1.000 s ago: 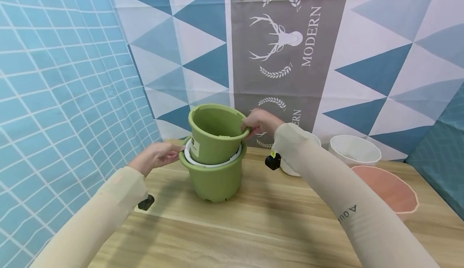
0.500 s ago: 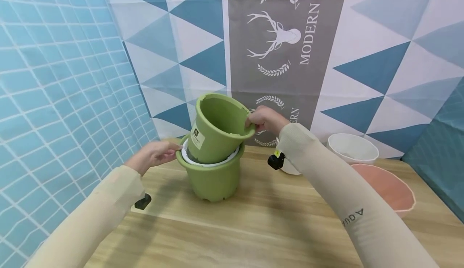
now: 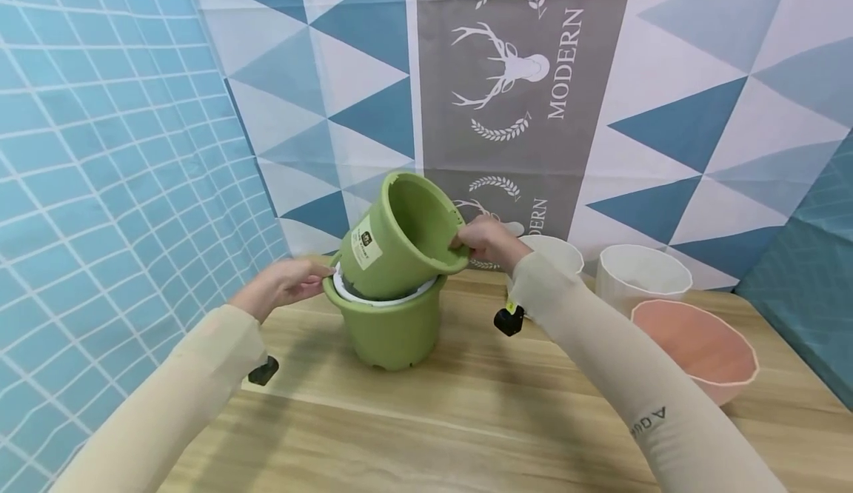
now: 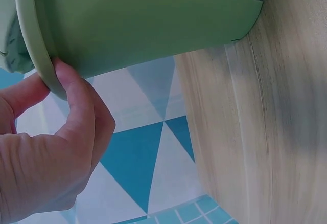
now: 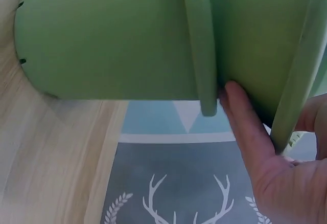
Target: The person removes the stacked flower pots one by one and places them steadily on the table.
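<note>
A green flowerpot [image 3: 373, 256] with a paper label leans to the right, its lower part inside a white-rimmed pot [image 3: 343, 289]. That white rim sits within a larger green flowerpot [image 3: 393, 334], upright on the table. My right hand [image 3: 492, 240] grips the right rim of the tilted pot, thumb inside and fingers along its outer wall, as the right wrist view shows [image 5: 286, 178]. With thumb and fingers, my left hand [image 3: 286, 283] pinches the left rim of the larger pot. The inside of the lower pots is mostly hidden.
On the right stand a white pot [image 3: 556, 252], another white pot [image 3: 640, 274] and a pink pot [image 3: 696, 345], partly behind my right sleeve. The wooden table [image 3: 373, 434] meets a patterned cloth behind and a blue checked cloth [image 3: 133, 182] at left.
The upper green pot has risen slightly and tipped further to the right, its label turning more into view. My right hand moved a little rightward with its rim; my left stayed on the lower rim.
</note>
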### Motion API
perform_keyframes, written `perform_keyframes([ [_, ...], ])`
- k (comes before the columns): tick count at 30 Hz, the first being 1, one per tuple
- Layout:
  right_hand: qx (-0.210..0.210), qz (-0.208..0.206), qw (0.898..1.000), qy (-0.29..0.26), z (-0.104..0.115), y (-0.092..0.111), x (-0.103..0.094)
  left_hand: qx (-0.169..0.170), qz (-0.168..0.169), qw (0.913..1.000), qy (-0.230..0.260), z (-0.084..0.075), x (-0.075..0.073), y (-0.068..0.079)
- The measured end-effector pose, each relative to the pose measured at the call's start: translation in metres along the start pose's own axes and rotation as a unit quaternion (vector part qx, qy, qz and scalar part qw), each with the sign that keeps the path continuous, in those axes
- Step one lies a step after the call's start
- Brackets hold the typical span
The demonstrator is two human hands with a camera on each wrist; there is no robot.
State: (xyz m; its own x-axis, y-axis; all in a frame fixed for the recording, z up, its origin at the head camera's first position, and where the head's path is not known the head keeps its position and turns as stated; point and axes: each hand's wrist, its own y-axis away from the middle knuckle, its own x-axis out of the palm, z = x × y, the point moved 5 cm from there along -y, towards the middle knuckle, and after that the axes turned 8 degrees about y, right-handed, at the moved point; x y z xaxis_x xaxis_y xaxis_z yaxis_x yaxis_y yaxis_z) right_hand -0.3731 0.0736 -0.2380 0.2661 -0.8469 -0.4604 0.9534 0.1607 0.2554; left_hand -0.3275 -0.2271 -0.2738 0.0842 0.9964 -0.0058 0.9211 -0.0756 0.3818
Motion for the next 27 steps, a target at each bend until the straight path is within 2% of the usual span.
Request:
perform_keyframes([
  [5, -0.006, -0.012, 1.0, 0.007, 0.0, 0.001, 0.0, 0.005, -0.007, 0.9997, -0.024, -0.002, -0.001, -0.002],
  [17, -0.035, -0.035, 0.999, 0.014, -0.008, 0.006, 0.003, -0.027, -0.015, 0.9976, -0.062, -0.006, 0.003, -0.003],
  [20, -0.039, -0.028, 0.999, 0.007, -0.009, 0.005, 0.003, -0.035, -0.023, 0.9972, -0.062, -0.008, 0.003, -0.002],
  [27, -0.042, -0.012, 0.999, -0.01, -0.011, 0.001, 0.004, -0.065, -0.037, 0.9969, -0.025, -0.006, -0.002, -0.003],
])
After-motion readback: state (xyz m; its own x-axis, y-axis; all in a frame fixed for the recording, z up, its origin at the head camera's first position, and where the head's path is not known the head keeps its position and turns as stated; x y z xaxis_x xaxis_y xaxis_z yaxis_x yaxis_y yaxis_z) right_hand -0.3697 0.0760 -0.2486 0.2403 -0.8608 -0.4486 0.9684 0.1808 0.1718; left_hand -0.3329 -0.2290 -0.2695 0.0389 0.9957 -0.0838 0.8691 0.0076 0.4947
